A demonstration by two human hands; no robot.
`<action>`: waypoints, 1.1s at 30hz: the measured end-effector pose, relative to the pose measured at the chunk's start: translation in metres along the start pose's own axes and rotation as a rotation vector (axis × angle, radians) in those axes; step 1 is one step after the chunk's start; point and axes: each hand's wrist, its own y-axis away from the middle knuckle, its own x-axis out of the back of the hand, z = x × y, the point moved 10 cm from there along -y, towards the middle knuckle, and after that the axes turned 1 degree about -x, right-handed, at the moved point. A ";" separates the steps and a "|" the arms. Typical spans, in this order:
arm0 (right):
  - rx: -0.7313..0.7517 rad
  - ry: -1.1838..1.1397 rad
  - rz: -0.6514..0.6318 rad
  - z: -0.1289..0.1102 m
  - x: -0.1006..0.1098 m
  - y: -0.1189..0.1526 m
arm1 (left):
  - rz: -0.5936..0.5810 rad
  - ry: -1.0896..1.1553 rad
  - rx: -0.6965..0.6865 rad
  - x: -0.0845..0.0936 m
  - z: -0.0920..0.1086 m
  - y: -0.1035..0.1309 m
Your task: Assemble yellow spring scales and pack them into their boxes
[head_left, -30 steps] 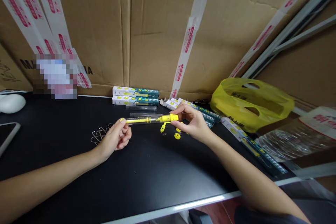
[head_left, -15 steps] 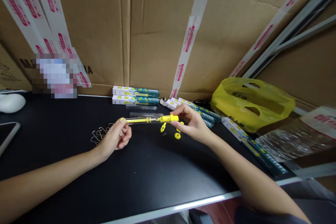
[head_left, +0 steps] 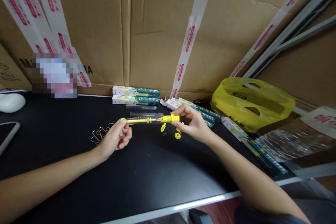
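- Left hand [head_left: 112, 138]: thumb and finger pinching one end of the clear tube [head_left: 141, 120] with yellow parts inside.
- Right hand [head_left: 193, 122]: fingertips pinching its yellow cap [head_left: 174, 118].
- Tube held roughly level above the black table [head_left: 147, 178], between my hands.
- Yellow ring [head_left: 177, 135] and small spring [head_left: 165, 134] lie below the cap end.
- Metal hooks [head_left: 98, 134] just beside my left hand.
- Two stacked boxes [head_left: 135, 96] behind, near the cardboard [head_left: 157, 42].
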 end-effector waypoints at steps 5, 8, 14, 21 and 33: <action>0.045 0.065 0.029 -0.004 0.004 -0.002 | 0.022 0.016 0.019 0.002 -0.001 0.001; 0.108 0.116 0.047 -0.010 0.007 -0.002 | 0.026 0.006 0.023 0.002 -0.001 0.001; 0.147 0.126 0.042 -0.014 0.007 -0.003 | 0.036 -0.016 0.014 0.001 0.001 0.001; 0.109 0.169 0.016 -0.009 0.002 0.000 | 0.047 -0.036 0.033 0.003 -0.004 0.000; 0.047 0.142 -0.047 -0.003 -0.009 0.005 | 0.056 0.020 0.043 0.005 -0.006 -0.001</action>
